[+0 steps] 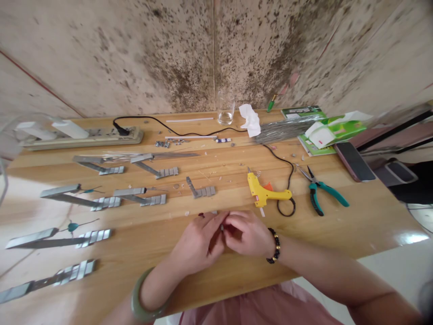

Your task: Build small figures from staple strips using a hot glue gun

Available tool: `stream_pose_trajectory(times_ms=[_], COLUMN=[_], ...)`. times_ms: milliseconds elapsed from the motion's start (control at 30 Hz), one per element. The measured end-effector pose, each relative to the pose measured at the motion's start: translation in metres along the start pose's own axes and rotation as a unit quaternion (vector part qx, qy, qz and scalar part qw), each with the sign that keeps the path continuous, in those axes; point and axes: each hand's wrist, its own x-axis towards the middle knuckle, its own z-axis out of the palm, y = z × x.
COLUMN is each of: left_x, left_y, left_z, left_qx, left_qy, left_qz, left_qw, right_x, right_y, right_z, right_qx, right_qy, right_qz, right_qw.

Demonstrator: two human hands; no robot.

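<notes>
My left hand (201, 239) and my right hand (248, 232) meet over the near middle of the wooden table. Their fingertips pinch together around a tiny greyish piece (222, 227), mostly hidden, whose kind I cannot make out. Just beyond the hands lies a short grey folded strip piece (201, 190). A yellow hot glue gun (267, 192) rests to the right, past my right hand. On the left stand several grey zigzag strip shapes with banded ends, such as one (142, 195) close to my left hand.
Teal-handled pliers (320, 188) lie right of the glue gun, near a phone (354, 161). At the back are a glass (226, 108), crumpled tissue (250, 120), a bundle of thin wires (284, 129) and a tissue pack (341, 131). A power strip (131, 135) sits back left.
</notes>
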Motion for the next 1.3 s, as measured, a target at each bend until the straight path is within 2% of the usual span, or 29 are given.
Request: stream_pose_trajectory(times_ms=[300, 667, 833, 967, 1067, 1133, 1300], left_x=[-0.003, -0.004, -0.002, -0.002, -0.001, 0.0, 0.004], left_y=[0.001, 0.001, 0.002, -0.002, -0.01, -0.016, -0.025], left_z=[0.005, 0.006, -0.001, -0.01, -0.014, -0.013, -0.009], left_qx=[0.043, 0.04, 0.022, 0.018, 0.023, 0.049, 0.108], left_qy=[-0.017, -0.005, 0.023, 0.075, 0.132, 0.154, 0.137], left_qz=[0.004, 0.005, 0.006, -0.018, -0.059, -0.072, -0.037], left_qw=[0.999, 0.999, 0.999, 0.997, 0.989, 0.984, 0.984], right_x=[-0.001, 0.0, 0.002, 0.004, 0.004, 0.004, 0.004], right_y=[0.004, 0.003, 0.003, 0.009, 0.016, 0.019, 0.02], right_z=[0.005, 0.003, 0.0, -0.005, -0.007, -0.007, -0.007], right_qx=[-0.017, -0.008, 0.03, 0.039, 0.001, -0.039, -0.113], right_qy=[-0.024, -0.011, 0.034, 0.062, 0.081, 0.072, 0.032], right_qz=[-0.008, -0.013, -0.022, -0.011, 0.001, 0.004, 0.012], right_qw=[1.0, 1.0, 0.999, 0.997, 0.997, 0.997, 0.993])
